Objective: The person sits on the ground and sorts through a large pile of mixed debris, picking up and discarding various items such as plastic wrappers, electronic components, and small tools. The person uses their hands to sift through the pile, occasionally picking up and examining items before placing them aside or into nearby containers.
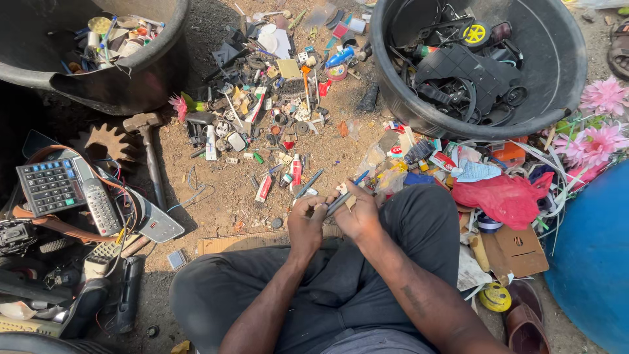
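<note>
I sit on the ground with my knees apart. Both hands meet in front of me over the dirt. My left hand point(305, 221) and my right hand point(358, 213) together grip a thin grey pen-like stick with a blue tip point(347, 191), which slants up to the right. Just beyond my fingers, two more pens point(308, 184) lie on the soil. A red and white tube point(263, 188) rests a little to the left of them.
A black tub point(550, 98) of dark plastic parts stands at upper right, another black tub point(124, 78) at upper left. Small scrap point(275, 98) litters the ground between them. A hammer point(149, 151), a calculator point(51, 187), a red bag point(501, 196), pink flowers point(599, 141) and a blue barrel point(593, 262) surround me.
</note>
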`<action>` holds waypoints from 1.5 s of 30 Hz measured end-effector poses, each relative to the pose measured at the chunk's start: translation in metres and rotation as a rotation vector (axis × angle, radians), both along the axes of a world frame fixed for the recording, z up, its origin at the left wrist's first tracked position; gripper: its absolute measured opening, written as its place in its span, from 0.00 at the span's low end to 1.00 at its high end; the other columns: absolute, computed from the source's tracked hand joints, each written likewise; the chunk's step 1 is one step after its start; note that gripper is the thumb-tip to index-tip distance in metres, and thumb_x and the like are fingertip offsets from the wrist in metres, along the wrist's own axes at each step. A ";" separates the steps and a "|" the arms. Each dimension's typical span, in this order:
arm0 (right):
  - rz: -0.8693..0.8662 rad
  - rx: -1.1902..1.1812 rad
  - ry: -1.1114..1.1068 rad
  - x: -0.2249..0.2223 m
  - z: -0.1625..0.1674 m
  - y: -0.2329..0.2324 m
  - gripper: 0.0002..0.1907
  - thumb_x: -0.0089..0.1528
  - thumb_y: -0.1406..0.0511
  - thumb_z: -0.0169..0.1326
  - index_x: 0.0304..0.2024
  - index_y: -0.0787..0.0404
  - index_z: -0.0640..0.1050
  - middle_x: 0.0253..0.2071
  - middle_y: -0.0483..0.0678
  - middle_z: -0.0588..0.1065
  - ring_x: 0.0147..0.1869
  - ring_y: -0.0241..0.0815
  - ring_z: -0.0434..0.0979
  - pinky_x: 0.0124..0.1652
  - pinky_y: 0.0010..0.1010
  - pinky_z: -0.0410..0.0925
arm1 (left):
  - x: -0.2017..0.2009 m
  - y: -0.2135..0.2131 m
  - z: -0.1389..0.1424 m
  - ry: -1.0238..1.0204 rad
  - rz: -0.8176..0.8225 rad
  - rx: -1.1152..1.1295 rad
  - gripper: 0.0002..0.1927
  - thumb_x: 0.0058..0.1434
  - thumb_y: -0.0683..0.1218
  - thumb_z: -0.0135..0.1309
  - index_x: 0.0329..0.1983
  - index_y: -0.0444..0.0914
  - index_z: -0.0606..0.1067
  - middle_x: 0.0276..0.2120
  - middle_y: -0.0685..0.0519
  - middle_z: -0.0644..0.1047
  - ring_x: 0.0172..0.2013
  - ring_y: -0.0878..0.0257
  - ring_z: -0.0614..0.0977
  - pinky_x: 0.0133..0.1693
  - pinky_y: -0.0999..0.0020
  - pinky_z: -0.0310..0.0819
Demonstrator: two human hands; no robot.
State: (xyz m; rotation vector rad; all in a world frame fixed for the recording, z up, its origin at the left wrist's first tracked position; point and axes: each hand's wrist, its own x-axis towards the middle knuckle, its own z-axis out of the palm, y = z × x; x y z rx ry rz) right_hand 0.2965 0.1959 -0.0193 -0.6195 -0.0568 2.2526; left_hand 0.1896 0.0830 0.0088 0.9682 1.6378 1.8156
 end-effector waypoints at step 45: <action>0.622 0.725 -0.760 -0.110 -0.012 0.082 0.16 0.54 0.66 0.55 0.45 0.54 0.72 0.35 0.48 0.79 0.36 0.43 0.81 0.32 0.35 0.70 | -0.198 -0.023 -0.043 -0.698 0.492 0.100 0.06 0.62 0.43 0.57 0.40 0.35 0.76 0.21 0.60 0.69 0.18 0.74 0.66 0.19 0.77 0.59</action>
